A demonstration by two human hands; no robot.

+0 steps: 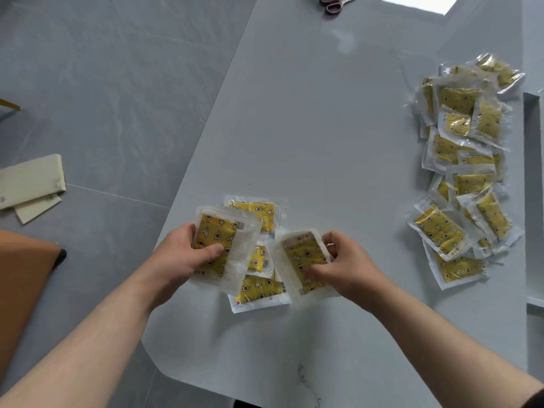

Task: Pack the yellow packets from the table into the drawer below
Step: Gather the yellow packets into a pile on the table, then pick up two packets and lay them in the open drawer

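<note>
looks down on a pale grey table [323,128] over a grey tiled floor [103,98]. has a big loose heap of yellow packets [465,178] at the table's right side, well apart from both hands. shows an orange surface [20,290] and cream boards [29,181] off to the left. grips a small stack of packets [220,245] in the left hand [182,257], thumb pressed across the top one. holds a blurred packet [300,260] in the right hand [350,266], thumb on its face, fingers curled at its far edge. overlaps a few loose packets [259,287] lying flat between the hands. catches scissors [332,4] at the far edge.
</note>
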